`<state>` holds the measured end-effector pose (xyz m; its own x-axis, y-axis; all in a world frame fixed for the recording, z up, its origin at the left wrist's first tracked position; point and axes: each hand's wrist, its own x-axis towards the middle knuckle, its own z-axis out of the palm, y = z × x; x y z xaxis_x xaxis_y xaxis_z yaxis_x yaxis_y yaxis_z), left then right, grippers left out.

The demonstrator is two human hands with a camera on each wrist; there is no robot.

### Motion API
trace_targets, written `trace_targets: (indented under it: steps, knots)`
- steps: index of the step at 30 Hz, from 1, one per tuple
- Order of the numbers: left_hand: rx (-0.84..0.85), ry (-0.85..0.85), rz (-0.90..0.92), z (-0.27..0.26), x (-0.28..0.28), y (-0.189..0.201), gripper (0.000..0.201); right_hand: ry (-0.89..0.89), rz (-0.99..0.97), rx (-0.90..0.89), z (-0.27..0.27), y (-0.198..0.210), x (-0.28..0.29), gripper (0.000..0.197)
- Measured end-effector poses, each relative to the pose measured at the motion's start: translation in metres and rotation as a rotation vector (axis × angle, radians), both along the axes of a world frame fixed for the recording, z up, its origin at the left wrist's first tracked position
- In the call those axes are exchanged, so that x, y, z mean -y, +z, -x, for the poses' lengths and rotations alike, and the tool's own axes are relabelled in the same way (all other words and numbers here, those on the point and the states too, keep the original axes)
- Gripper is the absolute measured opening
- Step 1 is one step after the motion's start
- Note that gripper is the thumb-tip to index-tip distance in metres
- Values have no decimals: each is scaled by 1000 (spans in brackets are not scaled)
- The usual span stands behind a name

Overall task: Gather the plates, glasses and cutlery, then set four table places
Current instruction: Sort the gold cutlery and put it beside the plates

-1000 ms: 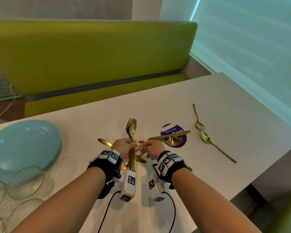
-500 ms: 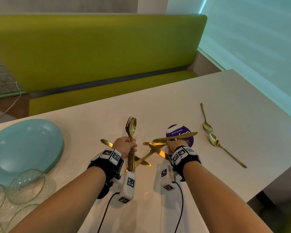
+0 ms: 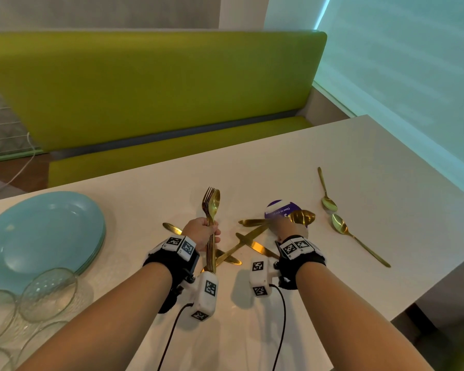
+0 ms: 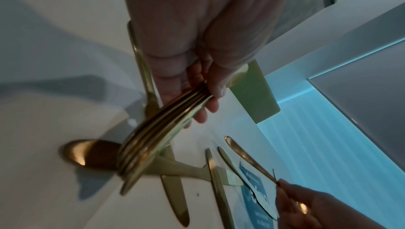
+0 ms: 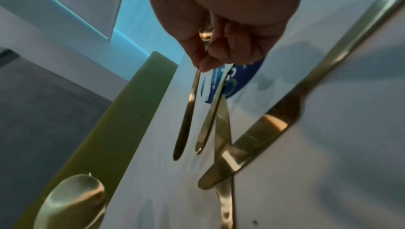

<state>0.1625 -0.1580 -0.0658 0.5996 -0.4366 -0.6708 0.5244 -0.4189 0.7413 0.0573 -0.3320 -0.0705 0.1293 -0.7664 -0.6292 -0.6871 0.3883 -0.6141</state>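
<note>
My left hand (image 3: 208,232) grips an upright bundle of gold forks and a spoon (image 3: 211,210); in the left wrist view their handles (image 4: 162,139) fan out below the curled fingers. To its right, my right hand (image 3: 281,225) pinches a gold spoon (image 3: 302,217) over the purple sticker (image 3: 277,208), and the spoon's handle (image 5: 188,115) hangs from the fingertips just above the table. Gold knives (image 3: 248,243) lie crossed on the white table (image 3: 359,162) between my hands. Two more gold spoons (image 3: 339,226) lie further right.
A stack of pale blue plates (image 3: 38,236) sits at the table's left, with several clear glasses (image 3: 48,293) in front of it. Another gold spoon (image 3: 172,228) lies behind my left hand. A green bench (image 3: 145,89) runs along the far side.
My right hand has moved right, away from the left hand, to the sticker and taken hold of a spoon there. The left hand still holds its bundle in place.
</note>
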Motion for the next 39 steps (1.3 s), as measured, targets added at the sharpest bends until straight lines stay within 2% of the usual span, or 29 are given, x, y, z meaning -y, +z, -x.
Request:
trace_targets:
  steps: [2, 4, 6, 8, 11, 15, 21, 34, 37, 39]
  knots:
    - [15, 1, 2, 1, 1, 2, 10, -10, 101, 90, -3, 4, 1, 26]
    - [28, 3, 9, 2, 2, 5, 13, 45, 210, 114, -3, 10, 0, 31]
    - [41, 2, 17, 4, 3, 6, 12, 137, 228, 164, 0, 18, -3, 30]
    - [44, -12, 34, 6, 4, 9, 11, 294, 166, 228, 2, 29, -8, 27]
    - [9, -85, 71, 14, 7, 13, 14, 557, 59, 229, 4, 38, -17, 22]
    - [-61, -212, 115, 31, 13, 19, 14, 694, -78, 214, 6, 38, -26, 23]
    - [-153, -269, 198, 47, 18, 19, 16, 722, -128, 202, 16, 35, -24, 27]
    - [-82, -319, 164, 61, 55, 13, 17, 717, 82, 123, 30, 27, 0, 23]
    - [-58, -309, 143, 63, 68, 9, 24, 695, 141, 55, 38, 22, 15, 23]
    - [-56, -294, 123, 64, 78, 7, 22, 644, 202, -14, 46, 17, 32, 23]
